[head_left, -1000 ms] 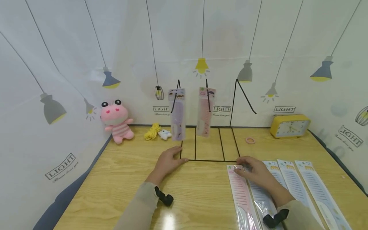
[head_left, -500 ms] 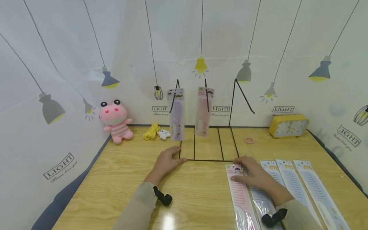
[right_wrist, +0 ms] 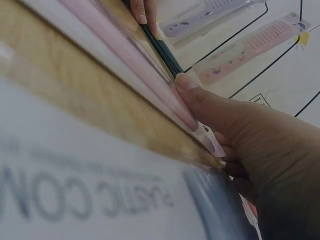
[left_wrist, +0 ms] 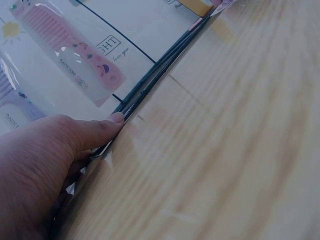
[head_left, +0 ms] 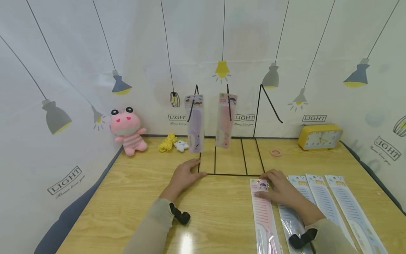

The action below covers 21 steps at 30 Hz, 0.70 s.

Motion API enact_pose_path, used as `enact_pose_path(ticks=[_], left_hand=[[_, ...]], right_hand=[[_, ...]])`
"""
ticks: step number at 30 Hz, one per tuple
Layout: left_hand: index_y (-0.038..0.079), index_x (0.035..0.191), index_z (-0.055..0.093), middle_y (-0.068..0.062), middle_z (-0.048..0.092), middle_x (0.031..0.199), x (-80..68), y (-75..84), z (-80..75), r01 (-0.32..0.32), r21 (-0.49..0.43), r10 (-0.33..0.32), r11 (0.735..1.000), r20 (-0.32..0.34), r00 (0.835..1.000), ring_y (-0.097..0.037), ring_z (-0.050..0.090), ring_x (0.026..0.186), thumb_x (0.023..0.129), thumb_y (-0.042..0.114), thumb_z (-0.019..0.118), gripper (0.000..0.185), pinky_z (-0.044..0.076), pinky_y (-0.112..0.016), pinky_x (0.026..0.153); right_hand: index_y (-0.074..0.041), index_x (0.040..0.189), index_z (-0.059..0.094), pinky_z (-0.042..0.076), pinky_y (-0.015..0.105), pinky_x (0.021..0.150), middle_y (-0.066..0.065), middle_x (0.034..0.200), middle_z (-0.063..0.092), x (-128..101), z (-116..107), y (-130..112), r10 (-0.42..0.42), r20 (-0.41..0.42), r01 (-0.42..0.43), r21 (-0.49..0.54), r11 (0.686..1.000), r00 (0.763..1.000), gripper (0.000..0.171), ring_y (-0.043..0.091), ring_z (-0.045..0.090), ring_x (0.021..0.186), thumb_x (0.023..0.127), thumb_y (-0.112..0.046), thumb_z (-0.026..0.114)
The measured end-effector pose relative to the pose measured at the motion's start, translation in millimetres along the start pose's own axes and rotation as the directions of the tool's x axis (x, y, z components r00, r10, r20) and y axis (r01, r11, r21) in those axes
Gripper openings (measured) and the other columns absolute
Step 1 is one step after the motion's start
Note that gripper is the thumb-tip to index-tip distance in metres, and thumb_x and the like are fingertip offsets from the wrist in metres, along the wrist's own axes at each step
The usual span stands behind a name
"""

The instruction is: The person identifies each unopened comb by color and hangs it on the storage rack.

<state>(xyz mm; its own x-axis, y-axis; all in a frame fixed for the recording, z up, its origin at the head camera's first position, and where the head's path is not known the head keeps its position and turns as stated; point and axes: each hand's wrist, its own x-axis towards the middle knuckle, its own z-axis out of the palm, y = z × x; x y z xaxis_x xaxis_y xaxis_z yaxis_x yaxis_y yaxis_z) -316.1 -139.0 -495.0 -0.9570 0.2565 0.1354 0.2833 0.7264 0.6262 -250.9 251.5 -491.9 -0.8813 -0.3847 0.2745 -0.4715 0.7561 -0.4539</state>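
Observation:
A black wire display rack stands on the table with two packaged combs on its prongs, one purple and one pink. At the rack's front left corner my left hand rests, its thumb along the front bar and its fingertips by the side bar. My right hand pinches the top of another packaged pink comb, which lies flat near the front right corner. In the right wrist view the thumb lies over this package's end, with the other fingers curled below and partly hidden.
Several blue packaged combs lie in a row on the right, one partly under my right arm. Behind them stand a yellow clock and a pink ring. A pink plush toy, yellow cord and a small white toy sit back left.
My right thumb has slid a little down the pink comb's package. The package's near end has turned slightly left, away from the blue combs. My left hand keeps its place at the rack.

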Motion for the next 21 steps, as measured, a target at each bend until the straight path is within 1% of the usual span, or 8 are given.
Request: enact_pose_path(ticks=[4,7,10,15,18,21], left_hand=[[0.018,0.147,0.053,-0.004,0.046,0.154,1.3,0.0,-0.1,0.004,0.005,-0.004,1.0,0.005,1.0,-0.026,0.04,0.143,0.088,0.054,0.073,0.072,0.03,-0.047,0.119],[0.018,0.147,0.054,-0.004,0.046,0.154,1.3,-0.4,0.2,0.002,0.007,-0.002,1.0,0.005,1.0,-0.027,0.04,0.143,0.088,0.055,0.072,0.072,0.03,-0.047,0.119],[0.019,0.147,0.054,-0.003,0.047,0.154,1.1,-0.3,0.4,0.002,0.012,-0.002,1.0,0.003,1.0,-0.026,0.041,0.143,0.088,0.055,0.072,0.072,0.031,-0.047,0.119],[0.018,0.146,0.055,-0.002,0.048,0.153,0.6,0.2,0.2,-0.003,0.012,0.003,1.0,0.0,1.0,-0.026,0.041,0.143,0.088,0.056,0.072,0.072,0.031,-0.048,0.118],[0.018,0.146,0.055,-0.003,0.047,0.153,0.8,0.1,0.2,-0.008,0.006,0.008,1.0,-0.002,1.0,-0.027,0.041,0.143,0.088,0.056,0.072,0.072,0.031,-0.049,0.118],[0.017,0.146,0.055,-0.003,0.047,0.153,0.8,0.2,0.3,-0.01,0.001,0.01,1.0,-0.002,1.0,-0.027,0.041,0.143,0.088,0.056,0.072,0.072,0.031,-0.049,0.118]], right_hand=[[-0.007,0.119,0.062,0.045,0.052,0.1,0.003,0.116,0.057,1.4,0.8,-0.1,0.018,0.003,-0.018,0.014,1.0,1.0,0.07,0.026,0.051,0.112,0.077,-0.06,0.08],[-0.006,0.117,0.06,0.047,0.048,0.094,0.004,0.112,0.056,2.0,1.3,-1.3,0.015,0.006,-0.015,0.045,0.999,1.0,0.068,0.024,0.051,0.106,0.077,-0.057,0.083],[-0.007,0.119,0.058,0.048,0.047,0.09,0.004,0.111,0.057,1.4,0.7,-3.4,0.022,0.016,-0.023,0.068,0.997,1.0,0.068,0.022,0.051,0.103,0.078,-0.055,0.082],[-0.009,0.125,0.059,0.05,0.046,0.09,0.003,0.115,0.06,0.1,-0.4,-4.0,0.063,0.03,-0.065,0.073,0.995,0.998,0.071,0.02,0.054,0.105,0.079,-0.059,0.079],[-0.01,0.126,0.06,0.051,0.046,0.09,0.003,0.115,0.061,-1.3,-1.0,-2.6,0.058,0.012,-0.059,0.098,0.993,0.998,0.061,0.02,0.055,0.105,0.085,-0.052,0.078],[-0.011,0.126,0.061,0.05,0.048,0.091,0.003,0.116,0.061,-3.2,-1.1,0.0,0.026,-0.017,-0.023,0.13,0.991,1.0,0.044,0.021,0.057,0.105,0.092,-0.036,0.075]])
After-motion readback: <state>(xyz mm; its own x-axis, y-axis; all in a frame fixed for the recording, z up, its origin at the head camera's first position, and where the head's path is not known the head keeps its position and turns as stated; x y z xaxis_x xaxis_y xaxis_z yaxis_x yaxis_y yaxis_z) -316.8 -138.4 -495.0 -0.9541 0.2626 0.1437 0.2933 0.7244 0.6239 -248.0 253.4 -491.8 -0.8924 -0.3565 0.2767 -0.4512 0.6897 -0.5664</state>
